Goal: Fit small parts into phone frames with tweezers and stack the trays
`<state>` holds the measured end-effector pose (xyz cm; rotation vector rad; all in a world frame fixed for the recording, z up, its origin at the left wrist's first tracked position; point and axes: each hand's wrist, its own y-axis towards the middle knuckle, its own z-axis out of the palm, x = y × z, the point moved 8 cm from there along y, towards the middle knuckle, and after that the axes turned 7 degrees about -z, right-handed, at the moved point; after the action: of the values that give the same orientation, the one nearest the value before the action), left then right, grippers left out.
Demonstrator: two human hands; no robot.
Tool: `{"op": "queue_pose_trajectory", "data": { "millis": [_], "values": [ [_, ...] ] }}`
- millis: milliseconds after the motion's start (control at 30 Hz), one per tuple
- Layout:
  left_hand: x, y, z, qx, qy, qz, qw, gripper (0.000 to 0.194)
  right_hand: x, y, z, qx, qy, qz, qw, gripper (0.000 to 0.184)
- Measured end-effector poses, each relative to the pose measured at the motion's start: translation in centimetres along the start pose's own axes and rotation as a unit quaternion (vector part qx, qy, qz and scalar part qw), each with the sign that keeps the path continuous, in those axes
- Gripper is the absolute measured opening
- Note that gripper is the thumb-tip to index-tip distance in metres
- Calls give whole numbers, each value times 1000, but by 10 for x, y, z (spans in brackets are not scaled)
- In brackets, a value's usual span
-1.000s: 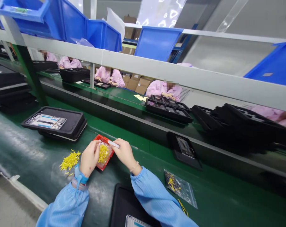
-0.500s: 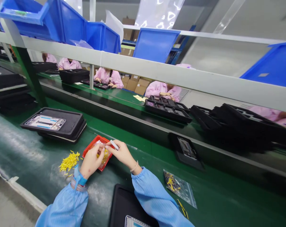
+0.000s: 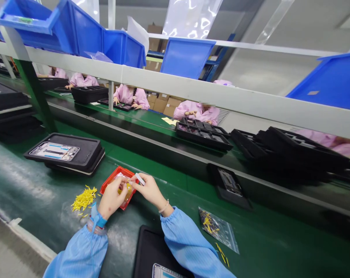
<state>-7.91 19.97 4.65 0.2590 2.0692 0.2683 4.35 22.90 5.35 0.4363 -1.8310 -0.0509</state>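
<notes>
"While fingers work over a red box (image 3: 109,177), what's the step?"
"Fine fingertip work, apparently: left hand (image 3: 110,200) pinched narrow, contents unclear; right hand (image 3: 152,191) gripping a white stick (image 3: 140,178). Yellow strips (image 3: 129,187) lie inside, in from the table's (image 3: 41,193) near edge."
"Next move needs?"
"Steady pinching, likely."

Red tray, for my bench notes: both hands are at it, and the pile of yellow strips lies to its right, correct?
Wrong side: the head view shows the pile of yellow strips left of the red tray. The left hand and right hand are at it.
</notes>
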Motion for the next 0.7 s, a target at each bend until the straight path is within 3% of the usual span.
{"op": "queue_pose_trajectory", "data": {
  "millis": [333,533,700],
  "values": [
    [10,2,-1,-31,38,-2,999,24,1,-4,3,-28,2,8,1000,2],
    [26,2,-18,-95,119,-46,987,26,-5,-3,-19,-88,-1,8,996,7],
    [17,3,-18,-95,171,-12,980,23,-8,-10,-35,-108,7,15,994,12]
  ]
}}
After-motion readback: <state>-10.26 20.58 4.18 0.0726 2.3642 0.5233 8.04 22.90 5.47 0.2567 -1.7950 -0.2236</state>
